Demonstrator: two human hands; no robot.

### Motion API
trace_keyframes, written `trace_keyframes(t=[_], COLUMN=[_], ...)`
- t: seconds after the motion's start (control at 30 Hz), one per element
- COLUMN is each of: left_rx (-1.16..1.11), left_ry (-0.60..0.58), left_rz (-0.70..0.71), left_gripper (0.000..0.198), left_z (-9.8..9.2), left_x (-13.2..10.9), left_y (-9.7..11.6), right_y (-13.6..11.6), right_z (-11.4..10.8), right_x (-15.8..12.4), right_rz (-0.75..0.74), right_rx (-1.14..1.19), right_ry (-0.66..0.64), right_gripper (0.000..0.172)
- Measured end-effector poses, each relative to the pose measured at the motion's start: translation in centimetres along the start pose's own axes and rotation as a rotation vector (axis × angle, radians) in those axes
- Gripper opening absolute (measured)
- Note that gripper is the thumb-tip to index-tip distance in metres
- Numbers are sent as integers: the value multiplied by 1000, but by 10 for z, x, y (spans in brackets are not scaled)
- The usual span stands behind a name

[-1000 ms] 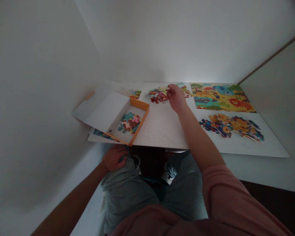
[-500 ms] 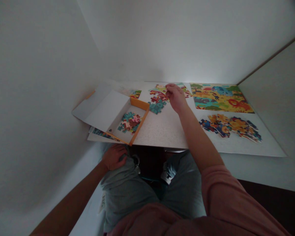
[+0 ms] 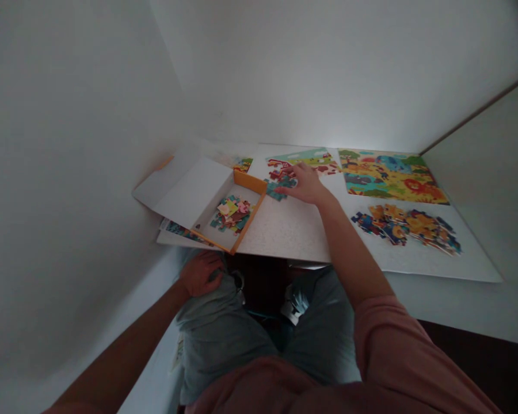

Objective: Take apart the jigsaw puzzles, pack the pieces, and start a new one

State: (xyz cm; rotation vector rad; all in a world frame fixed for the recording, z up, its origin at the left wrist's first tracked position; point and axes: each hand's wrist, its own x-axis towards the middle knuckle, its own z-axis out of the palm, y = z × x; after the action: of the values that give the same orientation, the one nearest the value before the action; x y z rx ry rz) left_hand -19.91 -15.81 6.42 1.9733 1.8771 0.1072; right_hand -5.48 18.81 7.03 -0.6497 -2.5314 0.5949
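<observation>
Two hands are mine: the left hand, unclenched, rests on my thigh below the tabletop's front edge. The right hand arches over teal pieces just beside the box's back corner; whether it grasps one, I cannot tell. White surface stretches from box to right forearm.

Prob. home rm: jigsaw pcs, wht table, plain walls.
</observation>
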Motion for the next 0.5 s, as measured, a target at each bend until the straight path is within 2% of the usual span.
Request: trace_keyframes(t=[0.07,0.13,0.23,0.4,0.5], left_rx=[-6,-1,10,5,3], left_ry=[-5,-16,-30,-9,-13], left_rz=[4,2,-4,-9,-10], left_gripper=[24,24,25,23,24], left_z=[0,0,2,3,3], left_x=[1,1,2,2,2], left_y=[0,-1,-1,-1,0], right_y=[8,10,7,6,5], right_z=[5,8,9,1,-3], right_x=[-4,-6,-4,-1,0], right_rz=[-41,-75,-63,-97,-115], right_rx=[-117,-147,-129,-68,-24], right_ry=[-63,-121,-152,-164,-176], right_gripper=[72,74,65,41,39])
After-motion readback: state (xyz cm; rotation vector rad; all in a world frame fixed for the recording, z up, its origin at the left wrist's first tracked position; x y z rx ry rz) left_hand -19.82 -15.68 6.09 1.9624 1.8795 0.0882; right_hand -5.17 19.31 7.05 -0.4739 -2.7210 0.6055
